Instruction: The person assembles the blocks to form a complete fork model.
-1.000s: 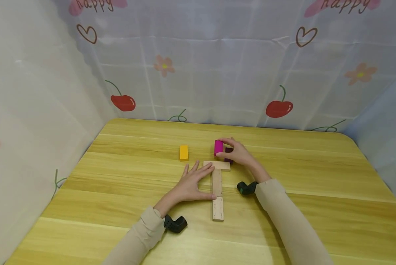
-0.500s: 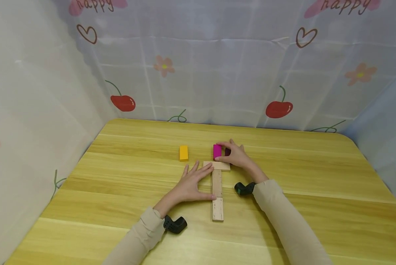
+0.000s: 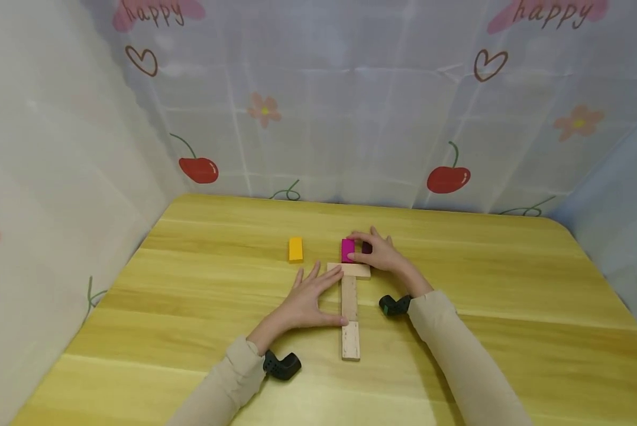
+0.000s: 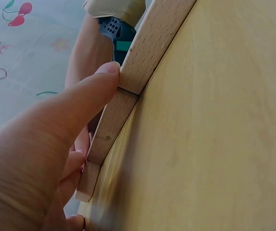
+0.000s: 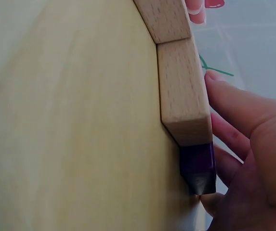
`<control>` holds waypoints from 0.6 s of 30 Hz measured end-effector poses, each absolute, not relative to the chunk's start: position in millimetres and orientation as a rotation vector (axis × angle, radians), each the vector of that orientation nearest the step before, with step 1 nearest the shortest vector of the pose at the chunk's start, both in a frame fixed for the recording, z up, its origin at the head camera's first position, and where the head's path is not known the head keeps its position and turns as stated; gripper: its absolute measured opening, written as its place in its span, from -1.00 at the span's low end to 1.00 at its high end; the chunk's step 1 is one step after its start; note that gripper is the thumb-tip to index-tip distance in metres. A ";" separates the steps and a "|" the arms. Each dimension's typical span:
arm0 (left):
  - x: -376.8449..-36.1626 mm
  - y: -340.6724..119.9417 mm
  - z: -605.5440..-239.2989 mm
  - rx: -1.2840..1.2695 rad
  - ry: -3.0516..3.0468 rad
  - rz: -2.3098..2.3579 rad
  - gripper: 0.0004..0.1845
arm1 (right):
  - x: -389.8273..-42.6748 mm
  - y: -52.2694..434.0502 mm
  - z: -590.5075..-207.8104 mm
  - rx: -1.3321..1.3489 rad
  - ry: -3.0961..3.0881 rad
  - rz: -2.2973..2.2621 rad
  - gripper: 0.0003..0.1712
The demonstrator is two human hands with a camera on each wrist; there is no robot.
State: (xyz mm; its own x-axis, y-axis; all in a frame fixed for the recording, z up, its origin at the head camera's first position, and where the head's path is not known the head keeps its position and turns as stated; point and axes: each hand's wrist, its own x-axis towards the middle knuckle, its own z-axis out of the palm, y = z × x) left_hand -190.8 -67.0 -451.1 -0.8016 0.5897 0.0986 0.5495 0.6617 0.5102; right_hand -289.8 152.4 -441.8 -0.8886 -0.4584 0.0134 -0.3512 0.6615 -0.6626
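Observation:
Three plain wooden blocks form a T: a crosswise block [image 3: 358, 271] at the far end, a middle block [image 3: 349, 299] and a near block [image 3: 351, 343] in line below it. My left hand [image 3: 301, 305] lies along their left side with fingers spread. Its thumb touches near the joint of the two lengthwise blocks, and its index fingertip is at the crosswise block. Between thumb and index finger, my right hand [image 3: 384, 254] pinches a magenta block [image 3: 347, 249] right at the crosswise block's far side. A dark purple block [image 5: 197, 163], partly hidden by that hand, stands beside it.
A yellow block [image 3: 295, 249] stands to the left, behind my left hand. All lie on a wood-grain table [image 3: 488, 260], with a printed curtain [image 3: 339, 118] behind it. A black wrist camera [image 3: 283, 365] juts inward from my left sleeve, another [image 3: 395, 305] from my right.
My right hand has brought the magenta block slightly left and nearer, up to the crosswise wooden block. The left hand and the wooden blocks have stayed put.

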 end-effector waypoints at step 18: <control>-186.6 -66.5 -450.9 0.948 2.797 0.823 0.04 | -281.7 153.6 -440.2 -0.690 2.679 -1.072 -0.46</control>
State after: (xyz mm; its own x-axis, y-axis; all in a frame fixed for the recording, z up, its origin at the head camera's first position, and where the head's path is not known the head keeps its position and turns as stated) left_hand -186.6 -66.5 -450.9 -0.8062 0.5836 0.0968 0.5430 0.6652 0.5125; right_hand -281.7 153.6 -440.2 -0.8776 -0.4793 0.0099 -0.3538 0.6337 -0.6880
